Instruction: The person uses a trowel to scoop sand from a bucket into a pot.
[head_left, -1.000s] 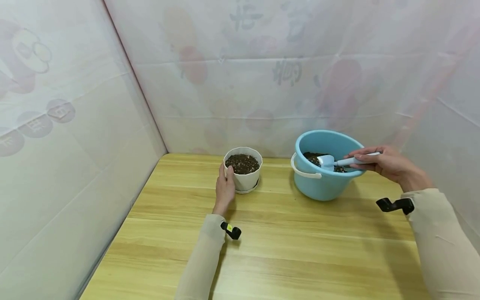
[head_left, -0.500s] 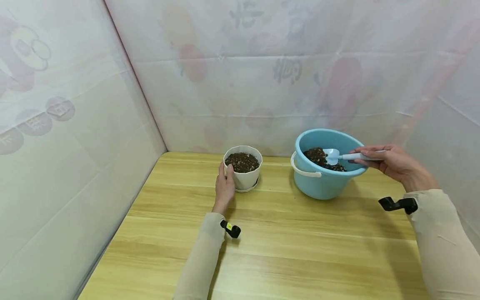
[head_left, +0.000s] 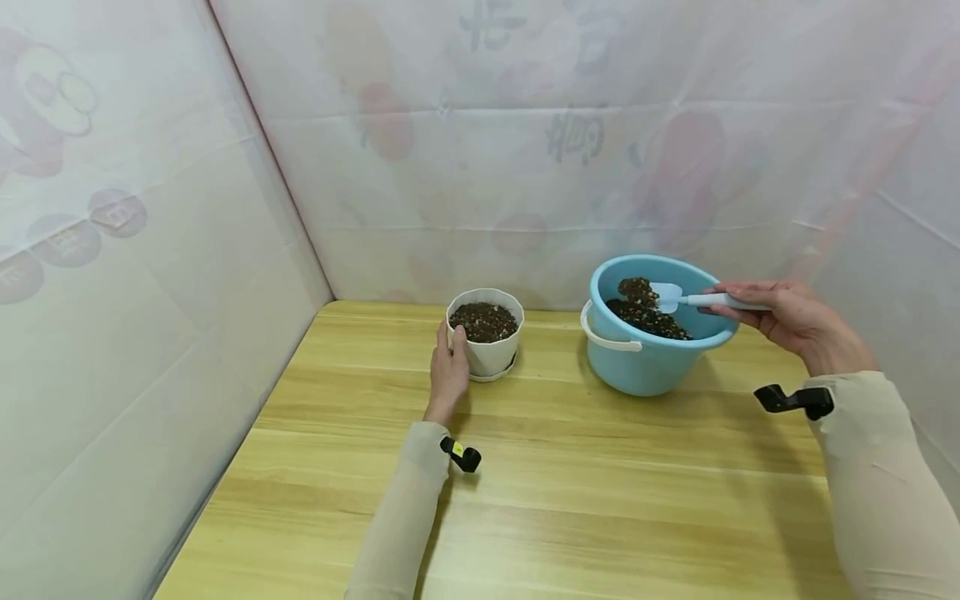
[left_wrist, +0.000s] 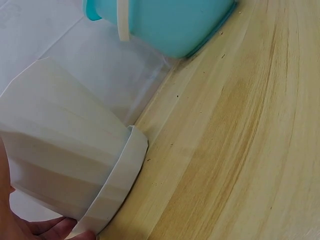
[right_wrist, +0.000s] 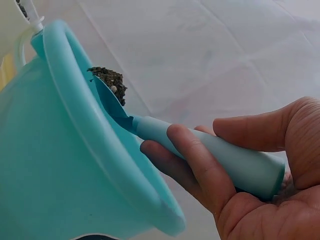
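Observation:
My left hand (head_left: 448,371) rests against the left side of a white ribbed flower pot (head_left: 485,342) filled with dark soil, which stands on a white saucer (left_wrist: 117,187). My right hand (head_left: 780,318) grips the pale handle of a small light-blue trowel (head_left: 678,297), its fingers (right_wrist: 200,167) wrapped around the handle. The trowel blade carries a heap of soil (right_wrist: 110,82) and is raised above the soil inside a blue bucket (head_left: 651,350). The bucket (right_wrist: 65,175) has a white carrying handle (head_left: 603,340).
Everything stands on a light wooden table (head_left: 570,467) enclosed by white translucent sheeting at the back (head_left: 525,142), left and right. The pot and bucket sit close to the back wall. Black camera mounts are strapped to both wrists.
My right hand has lifted the trowel out of the bucket's soil with a scoop of soil on the blade. My left hand has stayed at the pot.

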